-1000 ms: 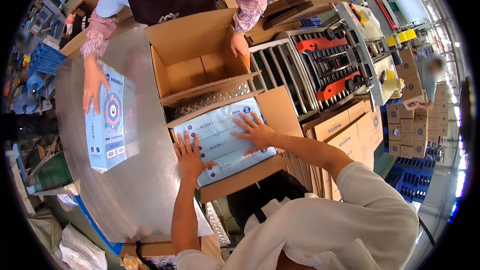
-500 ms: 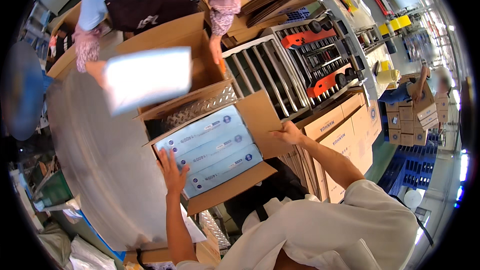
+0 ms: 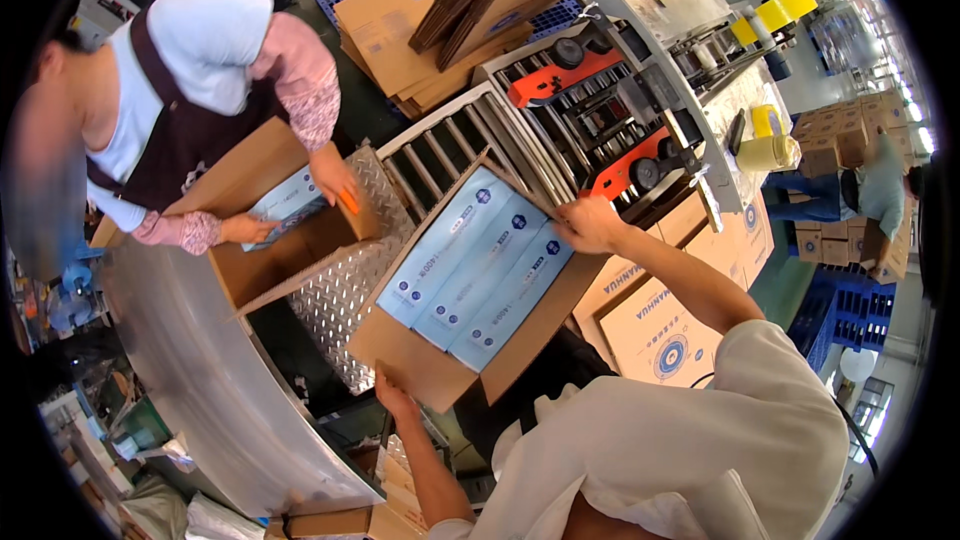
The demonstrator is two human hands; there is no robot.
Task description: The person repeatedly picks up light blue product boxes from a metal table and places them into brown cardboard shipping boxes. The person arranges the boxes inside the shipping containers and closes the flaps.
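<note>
An open cardboard carton [image 3: 412, 352] sits tilted in front of me, filled with three light-blue packs [image 3: 470, 265] side by side. At its near left corner, my left hand [image 3: 397, 400] is closed on the edge of a flap, its fingertips partly hidden. My right hand [image 3: 592, 226] grips the carton at the far right corner, fingers bent over the edge. Across from me, a co-worker's hand [image 3: 248, 229] holds a light-blue pack [image 3: 290, 202] inside a second open carton [image 3: 240, 275]. The co-worker's other hand [image 3: 334, 180] is at that carton's right side, with something orange at the fingers.
A roller conveyor [image 3: 440, 155] leads to a machine with orange side parts [image 3: 565, 77]. Diamond-plate metal [image 3: 345, 315] lies between the cartons. A curved metal table [image 3: 190, 370] is at left. Flattened cartons [image 3: 660, 330] stand at right; more [image 3: 395, 25] lie behind. Another person [image 3: 880, 190] handles boxes at far right.
My carton has turned and shifted right, onto the conveyor end. My left hand moved from the packs to the near corner. The co-worker lowered a pack into the second carton, which moved left.
</note>
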